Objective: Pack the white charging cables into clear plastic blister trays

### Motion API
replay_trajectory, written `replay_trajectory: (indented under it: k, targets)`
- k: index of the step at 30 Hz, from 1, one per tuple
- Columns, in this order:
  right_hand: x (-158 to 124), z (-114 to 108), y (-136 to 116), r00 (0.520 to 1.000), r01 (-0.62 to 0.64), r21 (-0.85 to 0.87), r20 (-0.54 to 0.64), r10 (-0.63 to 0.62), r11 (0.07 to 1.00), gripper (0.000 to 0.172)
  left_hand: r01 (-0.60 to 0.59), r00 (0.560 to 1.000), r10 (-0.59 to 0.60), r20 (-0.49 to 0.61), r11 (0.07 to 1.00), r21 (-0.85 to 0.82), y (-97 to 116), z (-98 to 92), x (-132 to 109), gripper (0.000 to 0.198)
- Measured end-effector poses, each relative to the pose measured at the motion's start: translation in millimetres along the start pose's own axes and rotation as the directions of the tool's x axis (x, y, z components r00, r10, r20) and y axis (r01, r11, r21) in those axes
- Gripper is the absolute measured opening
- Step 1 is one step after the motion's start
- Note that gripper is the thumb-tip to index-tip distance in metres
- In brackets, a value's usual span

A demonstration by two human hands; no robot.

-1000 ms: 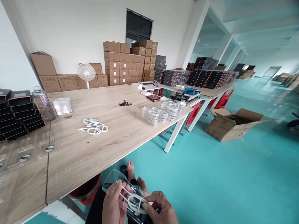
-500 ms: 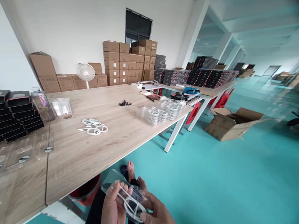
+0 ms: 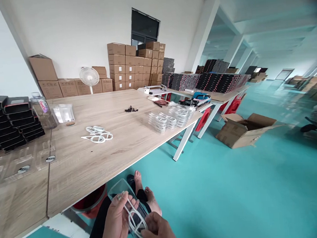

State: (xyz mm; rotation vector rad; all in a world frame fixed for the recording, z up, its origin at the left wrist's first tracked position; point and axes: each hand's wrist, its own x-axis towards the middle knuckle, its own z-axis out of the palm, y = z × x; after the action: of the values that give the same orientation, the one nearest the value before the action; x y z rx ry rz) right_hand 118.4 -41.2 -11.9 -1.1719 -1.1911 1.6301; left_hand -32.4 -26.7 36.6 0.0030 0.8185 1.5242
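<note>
Above my lap, my left hand (image 3: 114, 221) grips a clear plastic blister tray (image 3: 127, 186). Its thumb also presses one end of a coiled white cable (image 3: 131, 221) lying over the tray. My right hand (image 3: 159, 232) has thumb and fingers closed on the lower loops of that cable, against the tray's near end. A dark textured patch shows through the plastic; I cannot tell what it is. On the table (image 3: 77, 181) lie more loose white cables (image 3: 97, 134), a small pile of black pieces (image 3: 131, 109) and stacked clear packs with white cables (image 3: 159, 122).
Black boxes (image 3: 20, 120) are stacked at the left, near a bottle (image 3: 41, 109) and flat clear trays (image 3: 23, 162). A red bucket (image 3: 92, 206) stands beneath the table edge. An open carton (image 3: 244, 130) sits on the floor to the right. Cartons (image 3: 132, 69) line the wall.
My right hand has shifted slightly left and its fingers have drawn in on the cable's lower loops. The cable lies closer along the tray. My left hand keeps its hold.
</note>
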Motion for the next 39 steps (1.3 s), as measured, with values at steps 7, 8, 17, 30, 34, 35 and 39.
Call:
replay_trajectory:
  k: [7,8,17,30,34,35,39]
  targets:
    - [3,-6,-58,0.983,0.048,-0.113,0.183,-0.026,0.992,0.043,0.088,0.983,-0.111,0.149,0.985,0.151,-9,0.5,-11,0.030]
    - [4,-4,-60,0.986,0.049,-0.148,0.167,-0.024,0.988,0.035,0.086,0.986,-0.107,0.131,0.983,0.160,-12,0.9,-12,0.031]
    - [7,6,-51,0.989,0.108,-0.561,-0.022,-0.145,0.820,0.038,0.080,0.989,-0.095,0.110,0.988,0.132,-9,2.9,-8,0.030]
    - [10,12,-42,0.708,0.439,-0.881,0.219,-0.672,0.176,0.022,0.021,1.000,-0.022,0.017,0.995,0.096,-9,11.1,-9,0.030]
    - [19,9,-34,0.686,0.482,-0.841,0.187,-0.703,0.247,0.019,0.031,0.998,-0.034,0.056,0.998,0.059,-10,11.7,-8,0.029]
    - [20,8,-33,0.690,0.482,-0.836,0.176,-0.702,0.263,0.019,0.030,0.998,-0.034,0.062,0.998,0.060,-10,11.9,-8,0.029]
    - [20,1,-35,0.732,0.500,-0.792,0.171,-0.660,0.350,0.020,0.010,0.999,-0.014,0.049,0.998,0.070,-6,11.8,-7,0.031]
